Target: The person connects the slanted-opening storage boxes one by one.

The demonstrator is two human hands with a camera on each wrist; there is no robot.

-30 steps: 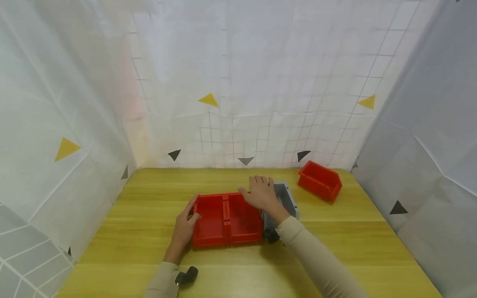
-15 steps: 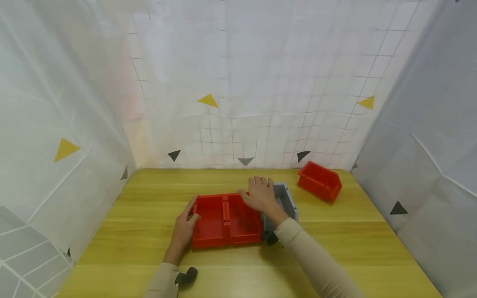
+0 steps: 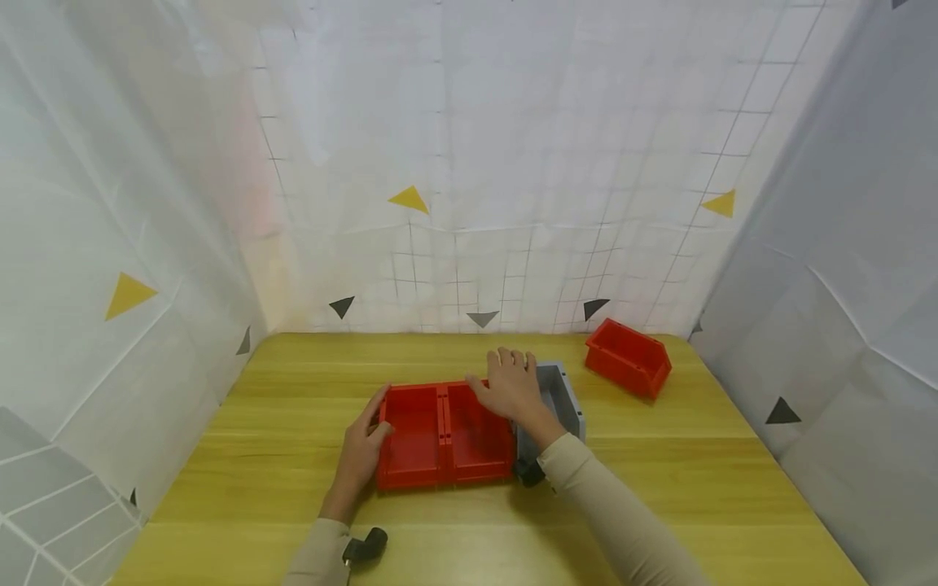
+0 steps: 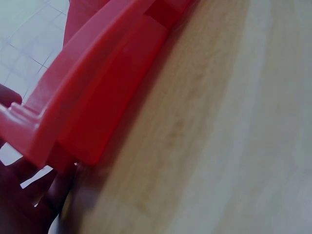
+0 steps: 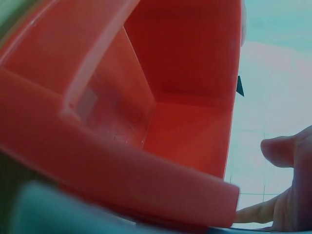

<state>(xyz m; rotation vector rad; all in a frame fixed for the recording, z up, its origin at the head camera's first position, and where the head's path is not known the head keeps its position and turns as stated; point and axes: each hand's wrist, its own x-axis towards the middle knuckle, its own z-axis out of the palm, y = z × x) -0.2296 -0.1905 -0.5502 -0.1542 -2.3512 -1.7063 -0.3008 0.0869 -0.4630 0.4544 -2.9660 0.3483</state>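
Two red plastic storage bins stand side by side, the left bin (image 3: 412, 435) against the right bin (image 3: 478, 439). My left hand (image 3: 361, 448) grips the left bin's outer wall, thumb over the rim and fingers outside; the left wrist view shows fingers (image 4: 41, 187) at its corner. My right hand (image 3: 513, 392) lies over the back of the right bin and the grey bin (image 3: 558, 395) beside it, fingers extended and thumb spread. In the right wrist view the thumb (image 5: 280, 150) is apart from the red wall. Whether its fingers touch a bin is hidden.
A third red bin (image 3: 628, 358) stands turned at an angle at the back right of the wooden table (image 3: 681, 480). White sheeting (image 3: 513, 163) encloses the table behind and at both sides. Black wrist cameras (image 3: 365, 545) are worn on both wrists.
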